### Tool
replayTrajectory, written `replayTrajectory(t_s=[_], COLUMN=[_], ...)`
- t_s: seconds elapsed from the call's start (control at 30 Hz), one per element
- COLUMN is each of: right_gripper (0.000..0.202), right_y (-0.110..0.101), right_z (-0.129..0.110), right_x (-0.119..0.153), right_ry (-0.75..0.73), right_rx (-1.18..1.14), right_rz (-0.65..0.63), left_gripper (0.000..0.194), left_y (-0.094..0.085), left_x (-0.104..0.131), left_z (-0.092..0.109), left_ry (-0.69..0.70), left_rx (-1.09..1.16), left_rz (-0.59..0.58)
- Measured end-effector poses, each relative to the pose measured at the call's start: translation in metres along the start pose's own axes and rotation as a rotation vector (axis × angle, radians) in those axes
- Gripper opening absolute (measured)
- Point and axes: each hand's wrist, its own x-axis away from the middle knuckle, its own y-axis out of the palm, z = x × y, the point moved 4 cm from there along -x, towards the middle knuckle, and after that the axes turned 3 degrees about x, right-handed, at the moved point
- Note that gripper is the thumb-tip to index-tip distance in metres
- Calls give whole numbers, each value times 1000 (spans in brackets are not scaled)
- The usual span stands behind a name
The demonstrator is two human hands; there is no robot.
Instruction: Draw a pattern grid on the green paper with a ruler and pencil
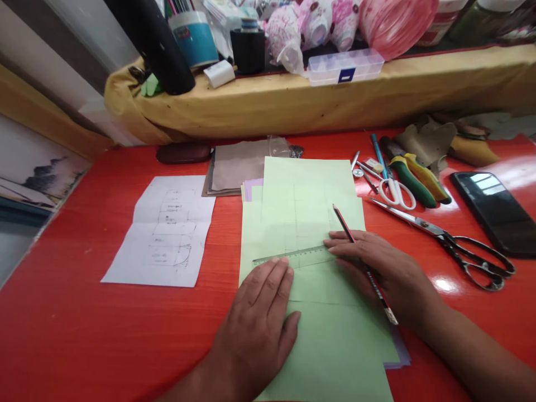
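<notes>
Under my hands lies a light green paper sheet with faint pencil lines, on top of other sheets. A clear ruler slants slightly across its ruled lines. My left hand is flat on the sheet, fingers stretched together and fingertips at the ruler's lower edge near its left end. The fingertips of my right hand touch the ruler's right end. A dark, red-striped pencil is tucked among that hand's fingers, its point away from me and its eraser end toward me. Exactly which fingers grip it is unclear.
A creased white sketch lies left. Brown sheets and a dark case sit behind. To the right are large scissors, white-handled scissors, green-yellow pliers and a phone. A cloth-covered ledge bounds the back.
</notes>
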Motion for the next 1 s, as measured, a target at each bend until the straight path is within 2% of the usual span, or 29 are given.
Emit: replayTrajectory(t_s=[0.17, 0.47, 0.53, 0.63, 0.73, 0.83, 1.0], right_gripper=[21, 22, 23, 28, 34, 46, 55], right_y=[-2, -12, -15, -18, -19, -18, -6], right_z=[-3, -10, -13, -23, -34, -42, -41], right_x=[-1, -3, -3, -8, -21, -35, -50], right_ry=[6, 178, 234, 265, 273, 281, 366], right_rx=[24, 30, -13, -200, -391, -434, -393], right_rz=[4, 79, 97, 101, 20, -27, 3], left_gripper=[46, 50, 51, 50, 49, 48, 49], left_y=[0, 2, 2, 1, 1, 1, 3], left_x=[1, 3, 4, 4, 3, 3, 5], left_z=[-1, 0, -1, -1, -1, -1, -2], left_ry=[2, -13, -23, -22, -17, -17, -26], left_rx=[0, 8, 14, 10, -1, 1, 16], left_rz=[5, 14, 33, 45, 46, 53, 67])
